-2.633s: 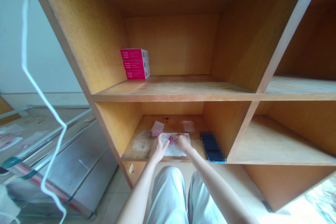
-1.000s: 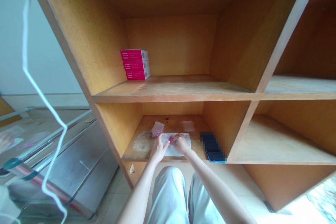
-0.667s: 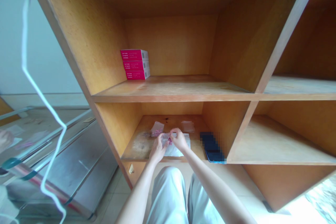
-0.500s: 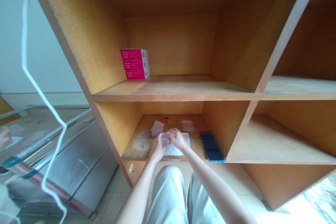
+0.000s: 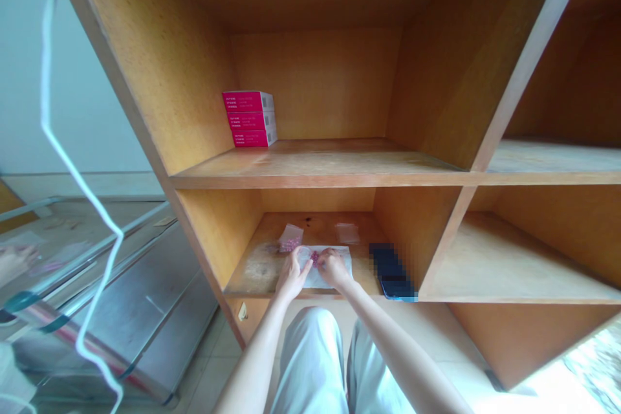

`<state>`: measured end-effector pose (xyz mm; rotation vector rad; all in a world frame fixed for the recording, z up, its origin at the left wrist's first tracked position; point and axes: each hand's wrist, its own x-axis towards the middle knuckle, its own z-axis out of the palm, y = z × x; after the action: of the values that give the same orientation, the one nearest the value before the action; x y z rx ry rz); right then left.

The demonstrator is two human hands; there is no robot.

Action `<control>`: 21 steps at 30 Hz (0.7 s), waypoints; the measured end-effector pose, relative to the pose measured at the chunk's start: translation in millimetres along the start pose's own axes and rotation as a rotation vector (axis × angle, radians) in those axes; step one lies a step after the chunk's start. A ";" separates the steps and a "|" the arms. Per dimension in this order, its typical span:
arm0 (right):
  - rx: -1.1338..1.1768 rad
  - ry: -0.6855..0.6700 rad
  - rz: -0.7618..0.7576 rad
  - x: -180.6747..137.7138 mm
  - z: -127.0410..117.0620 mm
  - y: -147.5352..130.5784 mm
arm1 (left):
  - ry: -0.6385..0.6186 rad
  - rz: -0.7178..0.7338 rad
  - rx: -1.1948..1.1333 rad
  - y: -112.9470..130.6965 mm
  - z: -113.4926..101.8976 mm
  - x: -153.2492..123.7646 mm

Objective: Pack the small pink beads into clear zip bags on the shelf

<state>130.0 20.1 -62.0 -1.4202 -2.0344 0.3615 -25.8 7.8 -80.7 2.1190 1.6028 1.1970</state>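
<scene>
Your R hand was up by your L hand a sec ago; now it's back down at the pink beads. Off L, co-worker's hand, out of view at 1st, reaches further in vs before.

Pieces are pink, paper white, boxes magenta with white print, cabinet orange-brown, trousers pale grey.

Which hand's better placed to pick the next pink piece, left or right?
Right, probably: the right hand curls down at the pink pieces over the white sheet. The left hand is close too, but seems busy at the sheet's left side.
</scene>
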 end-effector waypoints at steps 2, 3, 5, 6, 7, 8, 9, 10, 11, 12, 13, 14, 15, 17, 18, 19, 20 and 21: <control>-0.002 -0.006 0.001 0.0 0.9 0.7 | -0.004 -0.002 0.006 0.6 -0.4 -0.1; 0.000 -0.005 0.006 0.5 0.7 0.8 | -0.006 -0.005 0.010 0.9 -0.7 -0.2; 0.018 0.014 0.020 2.9 -1.5 0.2 | -0.009 -0.011 0.016 1.4 -1.3 -0.2; 0.039 0.041 0.029 4.9 -3.5 -0.9 | -0.008 -0.013 0.016 1.6 -1.6 -0.2; 0.070 0.080 0.038 7.3 -6.1 -2.7 | -0.007 -0.012 0.015 1.7 -1.8 -0.2; 0.110 0.126 0.043 10.0 -9.0 -5.2 | -0.004 -0.010 0.011 1.8 -2.0 -0.1; 0.157 0.174 0.042 12.9 -12.1 -8.3 | -0.002 -0.005 0.007 1.9 -2.2 0.1; 0.206 0.217 0.036 15.9 -15.2 -11.8 | -0.001 0.000 0.003 2.0 -2.4 0.3; 0.251 0.246 0.023 18.7 -18.0 -15.7 | 0.001 0.003 0.001 2.3 -2.5 0.4; 0.287 0.258 0.006 21.2 -20.4 -19.6 | 0.001 0.003 0.000 2.6 -2.7 0.6; 0.309 0.255 -0.013 23.3 -22.2 -23.3 | -0.001 0.001 0.001 3.1 -2.9 0.6; 0.317 0.241 -0.031 24.9 -23.3 -26.4 | -0.003 -0.004 0.002 3.7 -3.1 0.7; 0.316 0.220 -0.049 26.0 -23.8 -28.6 | -0.006 -0.010 0.002 4.4 -3.4 0.6; 0.302 0.189 -0.082 26.6 -23.1 -30.1 | -0.012 -0.023 0.000 5.8 -4.1 0.4; 0.294 0.190 -0.090 26.2 -21.9 -29.3 | -0.017 -0.027 -0.002 6.5 -4.5 0.2; 0.287 0.204 -0.088 25.2 -20.3 -27.5 | -0.022 -0.029 -0.005 7.0 -4.8 0.1; 0.273 0.223 -0.075 23.7 -18.3 -25.1 | -0.027 -0.028 -0.008 7.2 -5.1 0.0; 0.250 0.241 -0.051 21.8 -16.0 -22.3 | -0.030 -0.027 -0.011 7.1 -5.2 0.0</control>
<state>118.6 29.5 -30.2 -1.1960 -1.7602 0.3878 -24.5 3.7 -73.1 2.0918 1.6033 1.1572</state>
